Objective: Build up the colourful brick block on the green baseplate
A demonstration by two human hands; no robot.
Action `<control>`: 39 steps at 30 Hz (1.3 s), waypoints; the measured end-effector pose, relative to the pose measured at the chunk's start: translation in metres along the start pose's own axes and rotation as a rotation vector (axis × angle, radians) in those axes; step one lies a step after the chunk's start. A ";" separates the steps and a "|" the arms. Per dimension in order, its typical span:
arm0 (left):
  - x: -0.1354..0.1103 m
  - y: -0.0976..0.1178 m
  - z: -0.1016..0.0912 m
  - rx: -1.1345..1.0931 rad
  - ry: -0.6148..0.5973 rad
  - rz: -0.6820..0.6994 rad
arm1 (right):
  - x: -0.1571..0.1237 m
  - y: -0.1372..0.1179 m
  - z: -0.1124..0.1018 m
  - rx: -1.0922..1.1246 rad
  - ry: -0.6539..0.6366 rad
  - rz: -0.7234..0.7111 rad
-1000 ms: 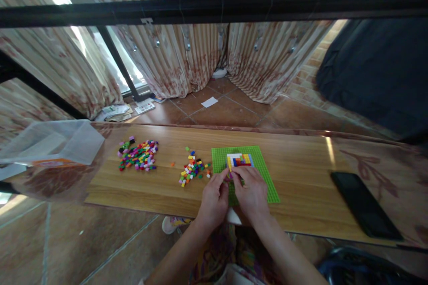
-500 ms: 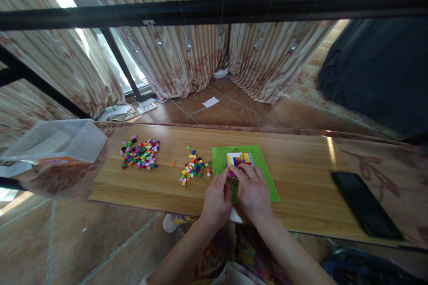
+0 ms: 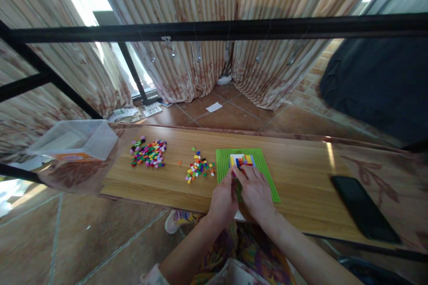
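A green studded baseplate [image 3: 223,156] lies on the wooden board, with a patch of toy building bricks [image 3: 246,159] in white, yellow, blue and red fixed near its middle. My left hand [image 3: 223,199] is at the baseplate's near left part, thumb and fingers pinched together at the near edge of the patch. Right beside it, my right hand [image 3: 257,191] reaches over the patch with bent fingers, its index fingertip close to the left hand's fingertips. Whatever sits between the fingertips is hidden. The near part of the patch is covered by my hands.
Left of the baseplate lies a small pile of loose bricks [image 3: 199,168]; a bigger pile [image 3: 150,154] is farther left. A clear plastic box [image 3: 80,140] stands past the board's left end. A black phone-like slab [image 3: 364,207] lies at the right. A black metal bar [image 3: 214,31] crosses beyond the board.
The camera view has shifted slightly, so the scene sits a little further right and lower. Both hands stay together at the brick patch, with only slight finger movement.
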State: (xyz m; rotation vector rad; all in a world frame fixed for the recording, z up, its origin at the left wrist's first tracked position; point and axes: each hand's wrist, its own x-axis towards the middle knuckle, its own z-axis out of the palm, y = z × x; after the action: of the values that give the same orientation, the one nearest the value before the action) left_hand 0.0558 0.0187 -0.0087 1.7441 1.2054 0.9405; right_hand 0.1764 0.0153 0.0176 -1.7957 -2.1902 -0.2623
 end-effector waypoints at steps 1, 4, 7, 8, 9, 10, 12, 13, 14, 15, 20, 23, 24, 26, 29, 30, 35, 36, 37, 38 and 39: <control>-0.002 0.001 -0.001 0.011 -0.005 -0.007 | 0.000 0.001 -0.001 -0.002 -0.002 -0.001; -0.013 0.001 -0.012 0.059 -0.003 -0.015 | -0.002 -0.002 -0.006 0.007 0.016 0.008; -0.026 -0.005 -0.034 0.058 0.068 -0.004 | -0.005 -0.015 -0.008 0.080 0.064 -0.007; -0.029 -0.009 -0.043 0.045 0.113 -0.017 | -0.006 -0.022 -0.007 0.117 0.065 -0.030; -0.031 -0.014 -0.054 0.042 0.169 -0.037 | -0.005 -0.030 -0.004 0.156 0.055 -0.055; -0.033 -0.019 -0.064 0.050 0.235 -0.059 | -0.004 -0.038 -0.001 0.192 0.033 -0.078; -0.033 -0.032 -0.086 0.089 0.340 -0.084 | 0.002 -0.055 0.009 0.242 -0.018 -0.071; -0.032 -0.038 -0.097 0.117 0.378 -0.099 | 0.006 -0.063 0.014 0.248 -0.050 -0.045; -0.032 -0.045 -0.107 0.147 0.407 -0.117 | 0.011 -0.070 0.020 0.239 -0.084 -0.011; -0.031 -0.050 -0.116 0.180 0.432 -0.133 | 0.016 -0.075 0.025 0.220 -0.118 0.024; -0.026 -0.069 -0.141 0.301 0.471 -0.149 | 0.038 -0.086 0.034 0.138 -0.283 0.156; -0.021 -0.072 -0.144 0.349 0.431 -0.119 | 0.044 -0.085 0.033 0.127 -0.327 0.165; -0.018 -0.072 -0.143 0.362 0.417 -0.104 | 0.044 -0.084 0.032 0.126 -0.331 0.159; -0.011 -0.073 -0.142 0.387 0.392 -0.070 | 0.043 -0.083 0.030 0.149 -0.323 0.139; -0.001 -0.077 -0.142 0.427 0.379 -0.020 | 0.035 -0.080 0.026 0.311 -0.246 0.102; 0.002 -0.078 -0.142 0.440 0.380 -0.009 | 0.030 -0.078 0.024 0.392 -0.199 0.093; 0.004 -0.087 -0.140 0.482 0.379 0.013 | 0.001 -0.052 0.009 0.725 0.062 0.158; 0.003 -0.087 -0.140 0.486 0.378 0.017 | -0.005 -0.043 0.007 0.754 0.099 0.189; 0.003 -0.087 -0.139 0.489 0.378 0.020 | -0.009 -0.033 0.004 0.771 0.129 0.222; 0.003 -0.087 -0.139 0.492 0.380 0.022 | -0.012 -0.023 0.001 0.777 0.150 0.253; 0.003 -0.086 -0.138 0.495 0.382 0.022 | -0.013 -0.013 -0.001 0.773 0.157 0.278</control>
State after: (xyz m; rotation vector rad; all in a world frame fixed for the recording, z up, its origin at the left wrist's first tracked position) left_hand -0.0981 0.0680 -0.0304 2.0131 1.7886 1.0865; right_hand 0.1658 0.0003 0.0144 -1.5174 -1.5756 0.4341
